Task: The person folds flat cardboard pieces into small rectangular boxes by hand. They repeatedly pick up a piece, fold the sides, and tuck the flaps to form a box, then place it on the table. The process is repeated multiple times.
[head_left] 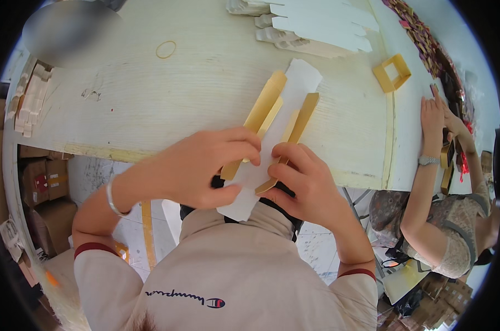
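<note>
In front of my body, over the table's near edge, lies a long folding carton (261, 160), partly folded. Its middle panel is white, and gold flaps stand up along both long sides. My left hand (205, 160) has its fingers curled over the near part of the left gold flap, with the thumb lower down by the carton's near end. The right gold flap is pinched between the fingers and thumb of my right hand (305, 179). The carton's far end rests on the table, and my fingers hide parts of both flaps.
White flat carton blanks (321, 27) are stacked at the far side of the table (150, 99). A rubber band (166, 49) lies farther left, and a gold open frame-shaped box (392, 73) to the right. Another person's hands (435, 116) work at the right. Folded cards (34, 102) stand far left.
</note>
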A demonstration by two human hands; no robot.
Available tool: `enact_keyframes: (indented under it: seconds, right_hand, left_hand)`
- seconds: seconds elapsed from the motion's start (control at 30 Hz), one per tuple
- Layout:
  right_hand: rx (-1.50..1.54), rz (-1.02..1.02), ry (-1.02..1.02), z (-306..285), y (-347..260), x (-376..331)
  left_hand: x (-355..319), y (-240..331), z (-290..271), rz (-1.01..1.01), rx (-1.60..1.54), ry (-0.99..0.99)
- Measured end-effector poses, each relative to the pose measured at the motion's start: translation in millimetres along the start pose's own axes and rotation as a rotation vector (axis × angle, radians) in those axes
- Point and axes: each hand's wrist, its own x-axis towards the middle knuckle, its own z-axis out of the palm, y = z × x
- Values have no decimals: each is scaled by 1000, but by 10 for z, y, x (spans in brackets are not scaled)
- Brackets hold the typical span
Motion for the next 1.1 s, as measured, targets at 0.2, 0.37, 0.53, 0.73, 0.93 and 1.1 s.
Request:
enact_keyframes:
  seconds: [0.2, 0.37, 0.53, 0.73, 0.93, 1.1]
  right_hand:
    - [168, 61, -4, -33, 84, -26]
    - [89, 21, -36, -70, 52, 16]
    - [29, 34, -65, -66, 29, 13]
    - [5, 46, -77, -63, 25, 17]
    - [-284, -104, 36, 8, -67, -258]
    - [-278, -246, 271, 271, 91, -328]
  left_hand:
    - [-11, -89, -51, 52, 16, -118]
    - [88, -142, 166, 254, 268, 118]
    - [125, -158, 397, 288, 219, 356]
    - [160, -169, 542, 271, 258, 477]
    - [138, -187, 494, 271, 153, 429]
    - [152, -110, 474, 200, 134, 407]
